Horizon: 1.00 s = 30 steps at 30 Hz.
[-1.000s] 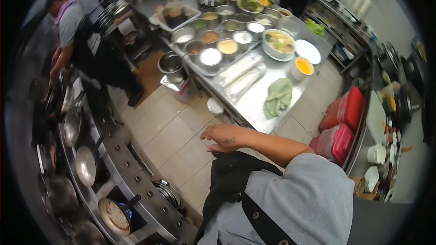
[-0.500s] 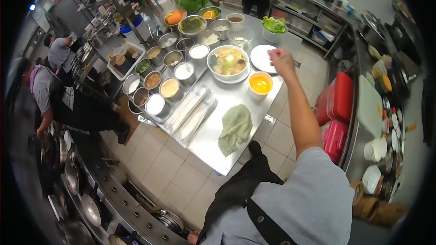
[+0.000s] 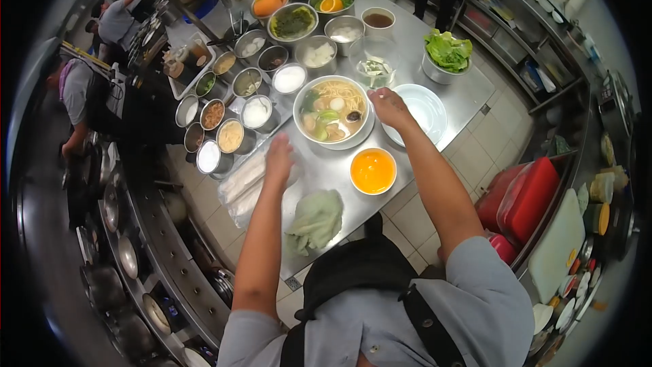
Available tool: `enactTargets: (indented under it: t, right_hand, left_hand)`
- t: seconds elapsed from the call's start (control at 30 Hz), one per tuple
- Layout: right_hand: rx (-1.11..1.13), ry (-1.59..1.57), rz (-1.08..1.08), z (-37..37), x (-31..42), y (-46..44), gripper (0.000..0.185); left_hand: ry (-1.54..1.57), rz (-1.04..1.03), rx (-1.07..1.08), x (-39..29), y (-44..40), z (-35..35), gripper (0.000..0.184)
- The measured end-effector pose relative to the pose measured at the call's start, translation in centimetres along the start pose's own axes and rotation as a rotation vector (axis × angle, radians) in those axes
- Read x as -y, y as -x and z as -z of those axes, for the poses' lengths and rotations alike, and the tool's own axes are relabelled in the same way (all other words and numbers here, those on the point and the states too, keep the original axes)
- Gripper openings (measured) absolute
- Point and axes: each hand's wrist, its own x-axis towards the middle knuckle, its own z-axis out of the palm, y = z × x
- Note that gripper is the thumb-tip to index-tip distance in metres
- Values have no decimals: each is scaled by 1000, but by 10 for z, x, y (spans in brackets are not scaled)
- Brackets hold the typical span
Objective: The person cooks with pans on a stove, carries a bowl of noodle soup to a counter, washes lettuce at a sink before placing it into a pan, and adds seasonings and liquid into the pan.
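Note:
A white bowl of noodle soup, with an egg, greens and a dark mushroom in it, stands on a white plate on the steel table. At its right rim is my right hand, fingers closed; whether they hold the rim or something small is hidden. My left hand, somewhat blurred, hovers with fingers apart over wrapped white rolls, left of the bowl. Orange liquid fills a white bowl in front. Beyond my right hand lies a white plate. A crumpled green cloth rests near the table's front edge.
Several metal containers of ingredients crowd the table's left side. Lettuce in a bowl stands at the back right. Red containers are on my right. Stoves and pans line the left, where co-workers stand.
My right hand has moved left from above the empty plate to the soup bowl's rim. My left hand has come up over the table. The view has shifted.

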Motion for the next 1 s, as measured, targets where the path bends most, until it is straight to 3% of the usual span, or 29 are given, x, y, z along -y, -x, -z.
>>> enactTargets:
  t: [0.1, 0.23, 0.43, 0.53, 0.83, 1.0]
  right_hand:
    - [63, 82, -13, -6, 16, 8, 80]
    - [96, 148, -71, -19, 17, -13, 85]
    - [115, 281, -125, -28, 40, -17, 89]
    - [175, 160, -175, -31, 42, -23, 89]
    - [41, -133, -126, -48, 23, -30, 93]
    - [50, -323, -256, -41, 31, -21, 99]
  left_hand:
    - [27, 72, -8, 3, -46, -46, 73]
    - [144, 114, -94, -2, -55, -68, 66]
    - [293, 39, 8, 13, -74, -63, 69]
    - [306, -50, -18, 6, -67, -65, 62]
    - [295, -96, -87, 2, -58, -71, 58]
    - [293, -118, -66, -13, -47, -69, 55]
